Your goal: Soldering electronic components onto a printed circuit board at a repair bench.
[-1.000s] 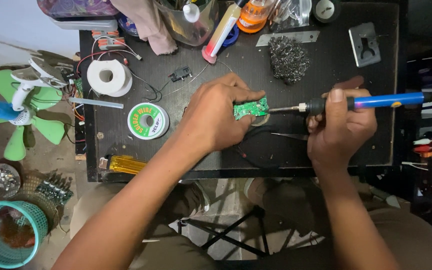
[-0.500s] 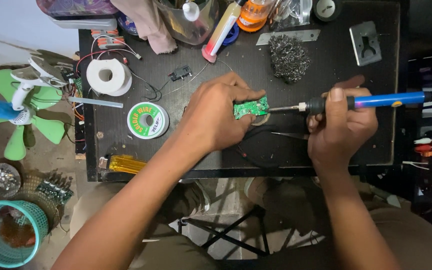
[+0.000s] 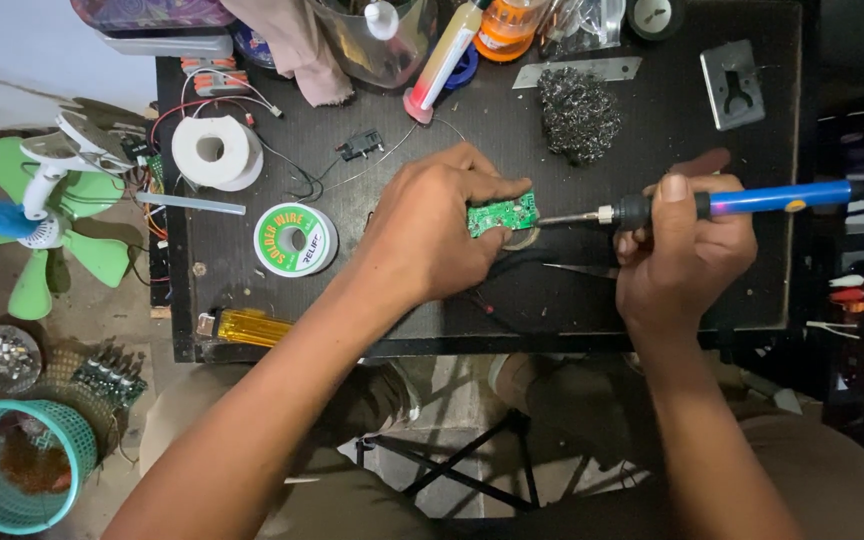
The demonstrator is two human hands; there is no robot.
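Almost nothing has moved since the earlier pictures: both hands and the iron sit where they were a second ago, so the tip is evidently being held steady on one spot of the board rather than travelling along it.

The left hand [image 3: 432,232] is curled over the small green rectangular circuit board [image 3: 502,214], its fingers closed on the board's near edge and pressing it onto the black matte tabletop [image 3: 672,150]. The right hand [image 3: 687,250], to the right of the board, is wrapped in a closed grip round the soldering iron with a blue plastic handle and black collar [image 3: 722,203]; its thin metal tip meets the board's right edge.

Left of the board lies a flat green-and-white spool of solder wire [image 3: 295,240], and further left a white roll of tape [image 3: 217,152]. Above and to the right of the board sits a tangled grey pad of wire wool [image 3: 577,112], rough and springy in look. A slim pair of metal tweezers [image 3: 577,268] lies just below the board.
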